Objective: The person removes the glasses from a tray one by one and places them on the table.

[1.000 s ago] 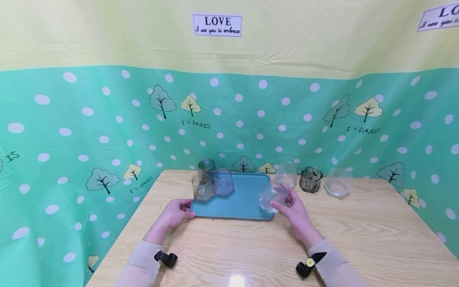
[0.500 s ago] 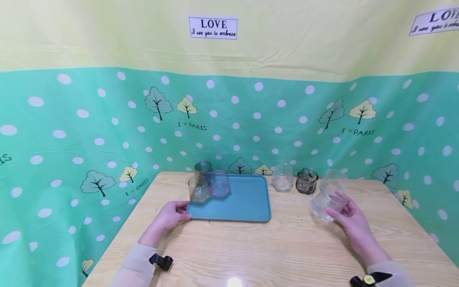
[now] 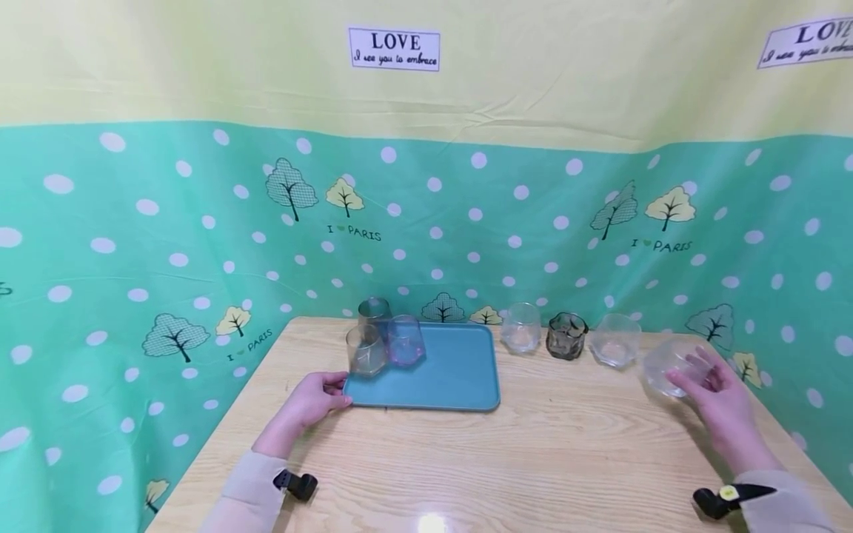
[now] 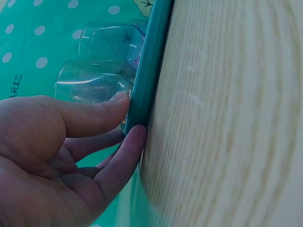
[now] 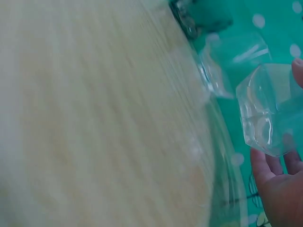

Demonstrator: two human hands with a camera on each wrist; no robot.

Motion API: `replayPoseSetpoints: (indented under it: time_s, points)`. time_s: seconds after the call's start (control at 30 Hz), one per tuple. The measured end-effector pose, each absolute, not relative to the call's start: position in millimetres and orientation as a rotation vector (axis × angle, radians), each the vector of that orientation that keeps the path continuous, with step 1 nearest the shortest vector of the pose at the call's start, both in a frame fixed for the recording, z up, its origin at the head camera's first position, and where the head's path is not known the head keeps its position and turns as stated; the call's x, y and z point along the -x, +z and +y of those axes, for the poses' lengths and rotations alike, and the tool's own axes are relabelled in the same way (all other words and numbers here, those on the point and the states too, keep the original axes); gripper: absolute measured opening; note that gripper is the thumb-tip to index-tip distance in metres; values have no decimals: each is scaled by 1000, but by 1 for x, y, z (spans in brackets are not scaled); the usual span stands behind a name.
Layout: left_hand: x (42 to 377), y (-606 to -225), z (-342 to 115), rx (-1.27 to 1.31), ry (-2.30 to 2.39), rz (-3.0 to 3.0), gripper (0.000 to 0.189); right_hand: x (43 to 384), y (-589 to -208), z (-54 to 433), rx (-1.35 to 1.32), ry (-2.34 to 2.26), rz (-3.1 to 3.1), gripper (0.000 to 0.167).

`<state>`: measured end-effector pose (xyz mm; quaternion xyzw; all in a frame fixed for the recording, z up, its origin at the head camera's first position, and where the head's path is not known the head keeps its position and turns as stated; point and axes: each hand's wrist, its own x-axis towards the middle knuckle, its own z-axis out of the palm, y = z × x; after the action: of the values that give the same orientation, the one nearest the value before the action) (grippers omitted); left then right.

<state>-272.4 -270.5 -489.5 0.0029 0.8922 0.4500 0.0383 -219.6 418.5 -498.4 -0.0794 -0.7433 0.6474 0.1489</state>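
Observation:
My left hand point(image 3: 309, 406) pinches the near left corner of a blue-green tray point(image 3: 461, 364). In the left wrist view the thumb lies against the tray's rim point(image 4: 147, 71), with a finger at the underside. Three glasses stand on the tray's left part: a clear one point(image 3: 365, 360), a pinkish one point(image 3: 408, 348) and a dark grey one point(image 3: 375, 311) behind. At the right, my right hand point(image 3: 726, 407) grips a clear faceted glass point(image 3: 661, 369) around its side. The right wrist view shows this glass point(image 5: 265, 109) tilted in the fingers, apart from the table.
Along the table's back edge, right of the tray, stand a clear glass point(image 3: 522, 332), a dark wavy glass point(image 3: 566, 339) and a wide clear glass point(image 3: 614, 343). A green and yellow curtain point(image 3: 426, 192) hangs close behind them. The wooden table point(image 3: 480, 466) reaches forward.
My right hand has carried the clear glass from above the tray's right end to the far right, past the row of glasses. The left hand stays at the tray corner; the view shifts slightly.

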Motion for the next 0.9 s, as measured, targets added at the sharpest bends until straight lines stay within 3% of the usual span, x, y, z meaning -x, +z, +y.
replayPoseSetpoints:
  time_s: [0.23, 0.9]
  points:
    - [272, -488, -270, 5, 1398, 2724, 59, 236, -491, 437, 372, 1534, -2404, 93]
    - [272, -489, -271, -11, 1390, 2737, 59, 275, -482, 443, 472, 1623, -2380, 107]
